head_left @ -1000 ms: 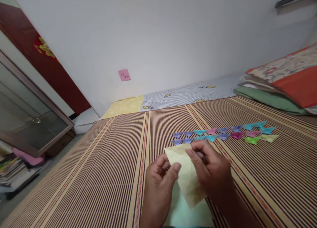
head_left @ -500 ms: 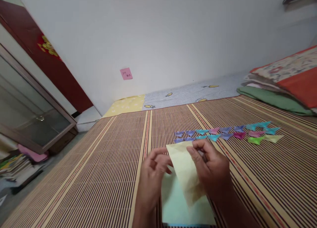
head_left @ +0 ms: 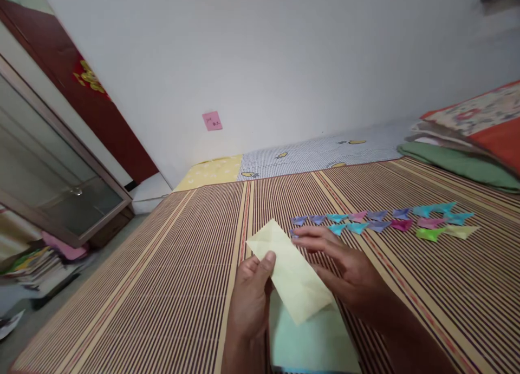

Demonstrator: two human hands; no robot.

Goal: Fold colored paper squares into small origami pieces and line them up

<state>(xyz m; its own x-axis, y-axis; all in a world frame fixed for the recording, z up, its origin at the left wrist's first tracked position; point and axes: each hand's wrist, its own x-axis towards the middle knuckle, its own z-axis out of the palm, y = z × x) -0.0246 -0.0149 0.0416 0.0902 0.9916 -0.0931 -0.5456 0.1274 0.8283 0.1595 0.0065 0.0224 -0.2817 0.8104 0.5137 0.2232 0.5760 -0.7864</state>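
Note:
A pale yellow sheet of paper (head_left: 298,276), longer than wide and faintly creased, is held up at a slant. My left hand (head_left: 252,287) pinches its left edge, thumb on top and the other fingers behind. At the paper's right side is my right hand (head_left: 345,266), fingers stretched out and apart from the thumb. Its fingertips are close to the paper's edge; whether they touch it I cannot tell. Below the sheet lies a light green pad of paper (head_left: 312,344), partly covered by it.
Two rows of small folded paper shapes, such as a magenta one (head_left: 401,225) and a lime green one (head_left: 430,234), lie on the striped mat (head_left: 182,287). Folded bedding (head_left: 467,165) is piled at the right. A pink note (head_left: 212,120) is on the wall.
The yellow paper has turned and shifted left. My left hand has taken hold of it, while my right hand has let go of its top corner and straightened its fingers.

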